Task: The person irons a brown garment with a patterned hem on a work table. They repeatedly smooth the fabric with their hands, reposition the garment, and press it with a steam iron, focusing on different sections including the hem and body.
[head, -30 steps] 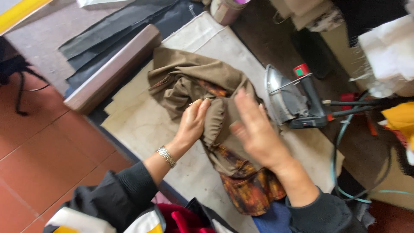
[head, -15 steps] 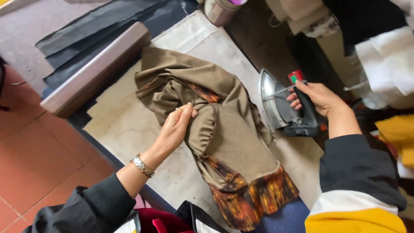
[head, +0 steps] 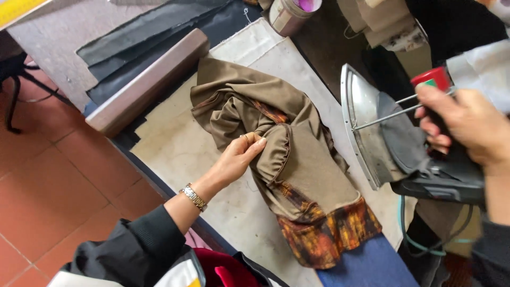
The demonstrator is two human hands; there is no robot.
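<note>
Where the frame cuts off at the bottom, a dark sleeve (head: 133, 250) with white and yellow panels fills the corner, and a red cloth (head: 220, 268) beside it is too cropped to identify. From that sleeve the left hand (head: 236, 159) reaches forward, a metal wristwatch (head: 193, 197) on the wrist, its fingertips pinching a fold of the brown garment (head: 287, 143) near the middle. The garment lies crumpled on the pale ironing pad (head: 180, 149); its orange and black patterned hem (head: 326, 236) spreads toward the near end, and how its layers fold under one another is hard to make out. A blue cloth (head: 372, 266) sits just past the hem, partly cut by the edge. To the right, the right hand (head: 467, 127) is closed around the handle of the iron (head: 393, 143), which is lifted and tilted so its shiny soleplate faces the garment; the handle is mostly hidden by the fingers. A teal cord (head: 406, 234) hangs below. Farther off lie a grey bar (head: 146, 79), dark fabric sheets (head: 154, 32) and a cup (head: 292, 13) cropped at the top.
</note>
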